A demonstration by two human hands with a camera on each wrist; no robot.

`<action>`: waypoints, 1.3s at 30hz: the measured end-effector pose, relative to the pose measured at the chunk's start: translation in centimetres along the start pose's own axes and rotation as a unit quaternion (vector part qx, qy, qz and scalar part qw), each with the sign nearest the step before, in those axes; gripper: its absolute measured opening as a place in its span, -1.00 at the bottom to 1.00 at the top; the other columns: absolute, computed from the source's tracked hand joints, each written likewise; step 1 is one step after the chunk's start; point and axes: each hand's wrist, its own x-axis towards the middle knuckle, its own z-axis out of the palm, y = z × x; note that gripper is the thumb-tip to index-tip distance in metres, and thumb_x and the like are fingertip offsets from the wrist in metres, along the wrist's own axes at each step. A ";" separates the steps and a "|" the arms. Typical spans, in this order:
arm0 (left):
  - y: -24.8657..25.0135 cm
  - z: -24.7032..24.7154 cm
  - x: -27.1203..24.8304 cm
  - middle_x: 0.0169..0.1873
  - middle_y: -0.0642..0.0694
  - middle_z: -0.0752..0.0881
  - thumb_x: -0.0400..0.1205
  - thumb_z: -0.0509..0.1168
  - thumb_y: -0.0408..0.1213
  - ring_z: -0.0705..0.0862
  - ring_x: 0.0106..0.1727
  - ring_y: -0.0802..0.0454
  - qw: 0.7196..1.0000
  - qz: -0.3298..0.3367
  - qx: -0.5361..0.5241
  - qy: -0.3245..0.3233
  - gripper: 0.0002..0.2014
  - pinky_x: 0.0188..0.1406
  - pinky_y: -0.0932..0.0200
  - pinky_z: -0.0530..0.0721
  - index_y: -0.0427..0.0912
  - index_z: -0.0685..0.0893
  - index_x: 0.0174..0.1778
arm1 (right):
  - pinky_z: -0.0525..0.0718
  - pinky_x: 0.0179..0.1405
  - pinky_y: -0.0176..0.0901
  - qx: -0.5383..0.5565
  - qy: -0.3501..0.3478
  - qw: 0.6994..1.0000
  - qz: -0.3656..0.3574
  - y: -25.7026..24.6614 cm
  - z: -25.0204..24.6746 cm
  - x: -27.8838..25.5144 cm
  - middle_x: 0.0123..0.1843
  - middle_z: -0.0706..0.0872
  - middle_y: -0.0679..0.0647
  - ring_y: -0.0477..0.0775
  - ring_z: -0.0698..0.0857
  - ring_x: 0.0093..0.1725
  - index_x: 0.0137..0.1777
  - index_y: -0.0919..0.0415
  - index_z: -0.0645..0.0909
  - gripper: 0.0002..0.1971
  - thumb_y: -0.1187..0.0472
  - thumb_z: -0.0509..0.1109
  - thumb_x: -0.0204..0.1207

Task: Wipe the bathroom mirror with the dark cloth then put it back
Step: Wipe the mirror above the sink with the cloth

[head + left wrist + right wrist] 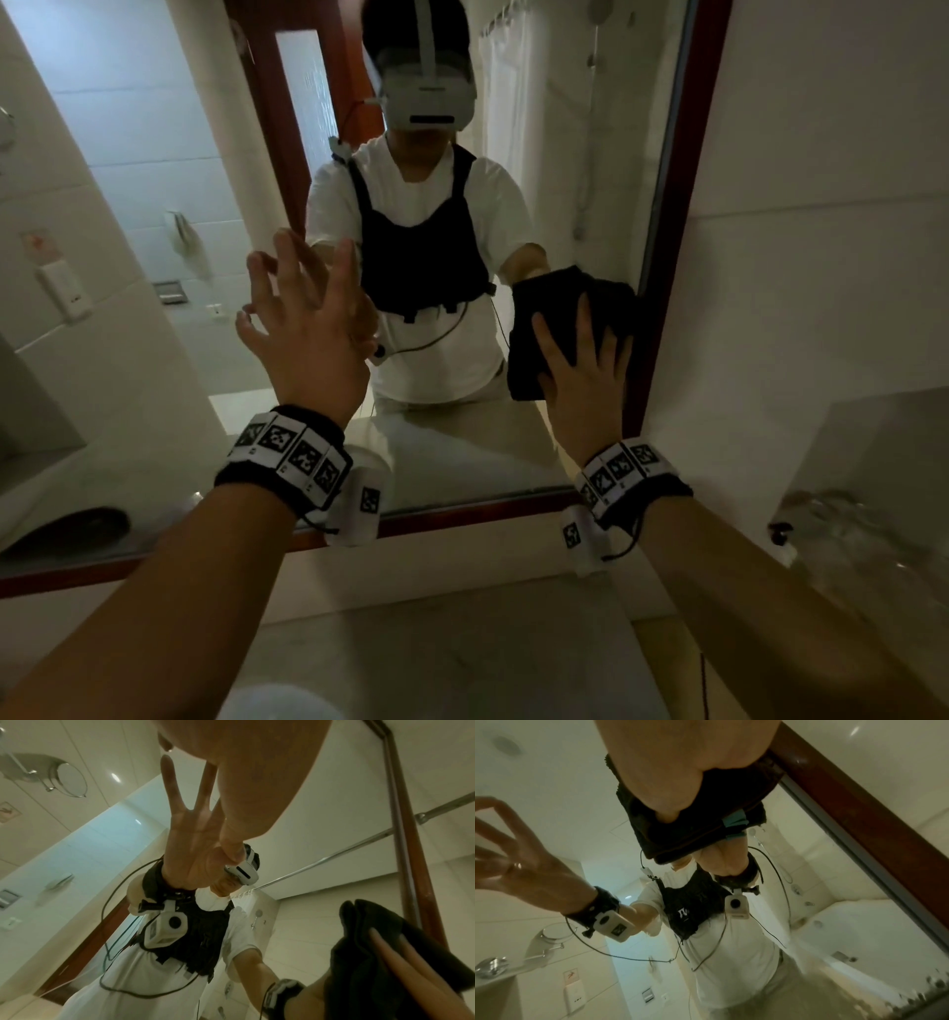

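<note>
The bathroom mirror (154,154) fills the head view, with a dark red-brown frame (672,257) down its right side. My right hand (585,390) lies flat with fingers spread, pressing the folded dark cloth (521,370) against the glass right beside that frame. In the right wrist view the palm (693,760) covers the upper part of the cloth (680,837). My left hand (303,329) is raised to the left of it, fingers straight and spread, holding nothing. In the left wrist view one fingertip of the left hand (241,770) meets its own reflection on the glass.
A pale countertop (436,658) runs below the mirror's lower frame (462,514). Clear glassware (847,539) stands at the right against the white wall (821,154). A round swivel mirror (72,780) hangs on the left wall. My own reflection shows in the glass.
</note>
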 end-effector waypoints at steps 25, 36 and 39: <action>-0.1 0.0 0.2 0.72 -0.20 -0.15 0.37 0.62 -0.14 -0.12 0.70 -0.38 1.000 -0.001 -0.007 -0.006 0.16 0.44 -0.60 0.19 0.28 -0.08 0.69 | 0.00 0.56 0.66 -0.006 0.049 0.998 -0.039 -8.2 -6.5 12.9 0.78 0.03 0.23 0.53 0.08 0.67 0.72 -0.26 0.11 -0.36 -0.09 0.15 0.63; -0.3 -0.1 0.2 0.72 -0.18 -0.18 0.39 0.60 -0.17 -0.14 0.70 -0.35 1.000 -0.003 -0.011 -0.016 0.16 0.44 -0.60 0.19 0.30 -0.10 0.69 | 0.05 0.57 0.59 0.038 0.031 0.997 -0.060 -9.3 -3.5 5.9 0.76 0.16 0.16 0.45 0.21 0.65 0.68 -0.09 0.28 -0.37 0.10 0.23 0.58; -0.3 -0.2 0.2 0.72 -0.17 -0.19 0.38 0.60 -0.18 -0.16 0.70 -0.34 1.000 -0.004 -0.016 -0.018 0.16 0.45 -0.60 0.17 0.31 -0.11 0.69 | 0.24 0.52 0.50 0.085 0.068 0.993 -0.044 -9.1 -4.2 6.1 0.70 0.34 0.08 0.41 0.35 0.57 0.52 0.00 0.49 -0.51 0.16 0.24 0.57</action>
